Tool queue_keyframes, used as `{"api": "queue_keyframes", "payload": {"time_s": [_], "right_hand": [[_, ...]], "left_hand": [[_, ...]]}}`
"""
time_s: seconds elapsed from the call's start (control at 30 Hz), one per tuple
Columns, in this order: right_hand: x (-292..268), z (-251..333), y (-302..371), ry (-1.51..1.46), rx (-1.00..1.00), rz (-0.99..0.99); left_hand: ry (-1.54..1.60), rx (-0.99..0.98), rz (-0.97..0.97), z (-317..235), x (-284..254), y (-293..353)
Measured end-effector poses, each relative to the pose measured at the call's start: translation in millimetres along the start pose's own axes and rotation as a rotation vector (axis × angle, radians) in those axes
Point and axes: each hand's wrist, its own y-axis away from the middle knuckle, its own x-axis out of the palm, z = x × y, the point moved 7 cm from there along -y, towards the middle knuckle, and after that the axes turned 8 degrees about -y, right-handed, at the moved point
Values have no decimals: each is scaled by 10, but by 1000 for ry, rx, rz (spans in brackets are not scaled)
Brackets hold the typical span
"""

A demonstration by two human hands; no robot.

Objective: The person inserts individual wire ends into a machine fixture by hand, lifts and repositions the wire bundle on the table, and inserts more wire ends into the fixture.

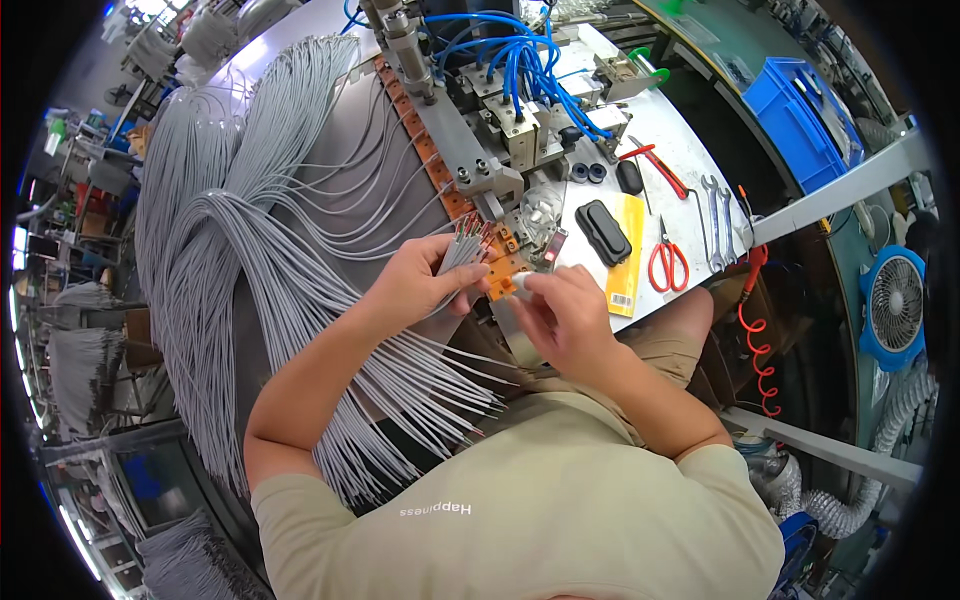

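My left hand is closed round a bundle of grey cable ends, whose stripped tips show reddish wires and point up and away from me. Just right of it, my right hand has its thumb and index finger together at the near end of an orange-brown fixture strip. A small white piece shows at those fingertips; what it is I cannot make out. Many long grey cables spread over the table to the left, and some run to the strip. Loose cable ends hang below my left forearm.
A metal press with blue air hoses stands beyond my hands. On the white tabletop at right lie red-handled scissors, a black case, a yellow packet and wrenches. Farther right are a blue crate and a blue fan.
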Motion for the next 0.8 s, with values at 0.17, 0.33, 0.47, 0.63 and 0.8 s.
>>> {"api": "queue_keyframes", "payload": {"time_s": [0.17, 0.33, 0.47, 0.63, 0.8], "right_hand": [[102, -136, -96, 65, 36, 45], [160, -174, -138, 6, 115, 68], [169, -191, -147, 4, 137, 67], [190, -211, -140, -42, 211, 119], [239, -235, -122, -125, 322, 124]], "left_hand": [[48, -16, 20, -54, 19, 58], [-98, 48, -5, -93, 39, 70], [-191, 81, -37, -95, 24, 66], [-325, 134, -67, -149, 11, 80], [-423, 154, -127, -196, -18, 91]]}}
